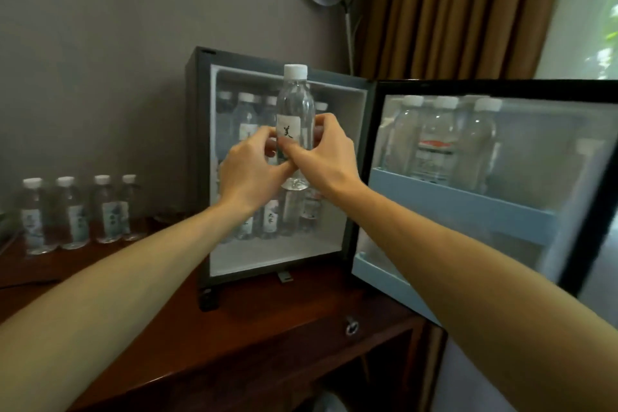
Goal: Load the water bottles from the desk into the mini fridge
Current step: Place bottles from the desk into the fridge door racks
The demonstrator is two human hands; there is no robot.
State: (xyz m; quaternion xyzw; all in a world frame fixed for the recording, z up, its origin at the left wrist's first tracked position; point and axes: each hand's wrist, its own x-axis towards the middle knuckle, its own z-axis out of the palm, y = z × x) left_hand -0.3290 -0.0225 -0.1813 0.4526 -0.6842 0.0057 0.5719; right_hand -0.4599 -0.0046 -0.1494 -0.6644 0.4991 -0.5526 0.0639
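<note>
Forearms [110, 291] come in from 6 o'clock. Bottle [296, 104] is mid-air and upright, cap at 12, just in front of the fridge [200, 160] mouth and not yet inside. Left grip [249, 174] is clenched on its label band from 9, right grip [329, 157] from 3, at roughly equal reach. Long axis is vertical and matches the standing rows [247, 120] inside, so I'd say no re-orienting, just push toward 12. Free slot looks to be upper shelf, around 2. Door [495, 87] is open at 3 with bottles racked in it. Four spares [77, 211] stand on the worktop [267, 328] at 9.
</note>
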